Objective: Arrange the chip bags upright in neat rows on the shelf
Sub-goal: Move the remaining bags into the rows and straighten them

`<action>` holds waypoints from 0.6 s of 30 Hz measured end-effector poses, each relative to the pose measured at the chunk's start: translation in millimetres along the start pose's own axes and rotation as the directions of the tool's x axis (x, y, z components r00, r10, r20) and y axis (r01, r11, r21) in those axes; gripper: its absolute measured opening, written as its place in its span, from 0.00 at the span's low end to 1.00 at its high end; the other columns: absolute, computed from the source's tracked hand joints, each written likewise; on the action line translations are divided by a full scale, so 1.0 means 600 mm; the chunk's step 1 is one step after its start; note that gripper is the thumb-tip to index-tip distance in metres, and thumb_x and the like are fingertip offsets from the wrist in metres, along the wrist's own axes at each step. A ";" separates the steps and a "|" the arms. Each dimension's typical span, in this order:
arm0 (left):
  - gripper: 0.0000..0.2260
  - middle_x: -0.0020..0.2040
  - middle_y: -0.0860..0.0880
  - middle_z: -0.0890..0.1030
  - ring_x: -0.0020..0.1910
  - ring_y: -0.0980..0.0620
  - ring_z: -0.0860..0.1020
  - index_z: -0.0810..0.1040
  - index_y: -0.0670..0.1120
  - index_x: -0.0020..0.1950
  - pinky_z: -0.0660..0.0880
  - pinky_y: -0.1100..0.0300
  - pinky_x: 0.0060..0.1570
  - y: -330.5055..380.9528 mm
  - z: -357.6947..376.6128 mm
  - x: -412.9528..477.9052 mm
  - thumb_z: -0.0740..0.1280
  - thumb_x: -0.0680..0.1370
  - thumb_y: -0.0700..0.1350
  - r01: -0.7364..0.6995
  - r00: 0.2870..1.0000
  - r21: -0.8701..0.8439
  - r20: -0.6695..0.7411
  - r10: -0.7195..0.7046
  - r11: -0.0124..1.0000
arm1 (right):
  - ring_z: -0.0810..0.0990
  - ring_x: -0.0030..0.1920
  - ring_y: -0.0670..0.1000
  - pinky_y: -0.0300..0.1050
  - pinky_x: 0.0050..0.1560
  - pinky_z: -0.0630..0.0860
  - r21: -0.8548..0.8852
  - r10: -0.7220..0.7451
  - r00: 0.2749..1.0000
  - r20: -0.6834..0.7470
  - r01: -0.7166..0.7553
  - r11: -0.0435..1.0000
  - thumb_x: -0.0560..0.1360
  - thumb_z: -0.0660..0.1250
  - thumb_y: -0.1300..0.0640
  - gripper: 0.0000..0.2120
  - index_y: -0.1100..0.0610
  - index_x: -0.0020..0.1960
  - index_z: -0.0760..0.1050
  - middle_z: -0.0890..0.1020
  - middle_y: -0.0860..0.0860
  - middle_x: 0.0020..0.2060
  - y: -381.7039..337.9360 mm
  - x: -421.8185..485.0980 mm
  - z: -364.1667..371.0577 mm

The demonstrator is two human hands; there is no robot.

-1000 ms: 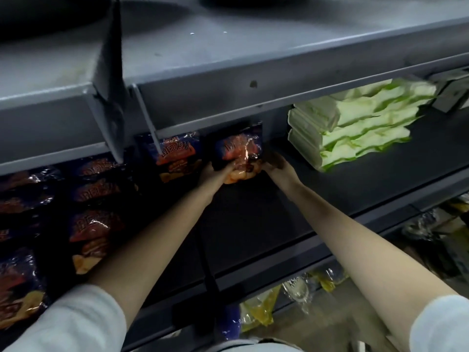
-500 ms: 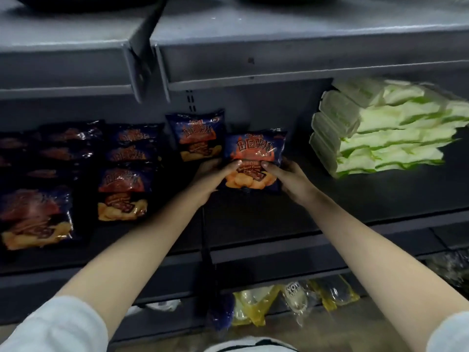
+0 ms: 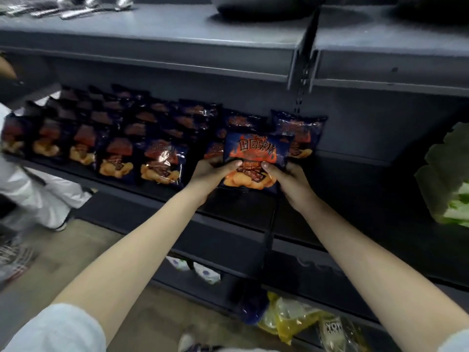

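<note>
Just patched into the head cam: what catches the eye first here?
A dark blue chip bag with orange flames, gripped upright by the left hand and right hand over the middle shelf. To its left, rows of matching bags stand along that shelf; pale green packs sit at the far right.

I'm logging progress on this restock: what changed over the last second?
The chip bag came forward from the back of the shelf toward its front edge. The left hand and right hand still grip its lower sides. The other rows and green packs stayed put.
</note>
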State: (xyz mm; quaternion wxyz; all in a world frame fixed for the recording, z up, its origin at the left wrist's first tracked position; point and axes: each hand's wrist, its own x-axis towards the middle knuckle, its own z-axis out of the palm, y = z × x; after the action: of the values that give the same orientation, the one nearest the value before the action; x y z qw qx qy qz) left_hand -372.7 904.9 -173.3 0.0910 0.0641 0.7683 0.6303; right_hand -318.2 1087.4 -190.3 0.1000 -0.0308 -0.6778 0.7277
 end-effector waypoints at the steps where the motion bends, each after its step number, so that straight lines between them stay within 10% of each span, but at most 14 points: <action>1: 0.14 0.52 0.49 0.82 0.51 0.54 0.80 0.80 0.47 0.56 0.74 0.65 0.50 -0.004 -0.014 -0.002 0.72 0.72 0.48 0.004 1.000 0.011 -0.009 -0.003 1.000 | 0.79 0.58 0.55 0.54 0.63 0.73 -0.004 0.001 1.000 -0.007 -0.001 1.000 0.74 0.68 0.61 0.13 0.56 0.58 0.77 0.81 0.57 0.56 0.006 -0.001 0.016; 5: 0.16 0.54 0.51 0.80 0.52 0.55 0.78 0.78 0.44 0.61 0.72 0.72 0.45 -0.020 -0.052 -0.003 0.69 0.75 0.48 -0.045 0.999 0.088 -0.026 0.047 0.995 | 0.80 0.57 0.52 0.52 0.63 0.74 -0.053 0.018 0.999 -0.050 -0.021 0.998 0.73 0.70 0.60 0.12 0.53 0.57 0.77 0.82 0.53 0.53 0.024 0.000 0.065; 11: 0.20 0.60 0.50 0.79 0.59 0.52 0.76 0.73 0.46 0.65 0.72 0.56 0.60 -0.055 -0.112 0.000 0.67 0.76 0.52 -0.186 0.980 0.310 -0.009 0.198 0.932 | 0.80 0.52 0.41 0.41 0.57 0.76 -0.213 -0.032 0.991 -0.130 0.003 0.977 0.71 0.72 0.60 0.19 0.57 0.61 0.74 0.81 0.52 0.54 0.047 0.006 0.124; 14: 0.21 0.57 0.50 0.79 0.55 0.52 0.77 0.69 0.44 0.68 0.68 0.68 0.47 -0.070 -0.133 -0.004 0.65 0.78 0.50 -0.242 0.961 0.440 -0.017 0.277 0.865 | 0.80 0.56 0.48 0.47 0.59 0.76 -0.283 -0.012 0.980 -0.197 -0.046 0.958 0.69 0.74 0.56 0.26 0.58 0.64 0.70 0.81 0.52 0.55 0.060 0.007 0.149; 18: 0.23 0.49 0.45 0.81 0.46 0.47 0.80 0.68 0.42 0.68 0.75 0.58 0.43 -0.092 -0.159 0.003 0.65 0.77 0.52 -0.327 0.928 0.542 0.030 0.371 0.774 | 0.79 0.56 0.49 0.46 0.60 0.75 -0.378 -0.031 0.959 -0.283 -0.082 0.922 0.70 0.74 0.54 0.27 0.58 0.66 0.69 0.81 0.52 0.55 0.071 -0.002 0.180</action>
State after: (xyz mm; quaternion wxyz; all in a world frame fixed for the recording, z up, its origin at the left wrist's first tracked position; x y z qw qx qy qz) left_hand -394.3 803.2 -209.7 -0.0792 0.2036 0.8913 0.3973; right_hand -340.9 978.4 -224.4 0.1787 -0.1628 -0.7859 0.5692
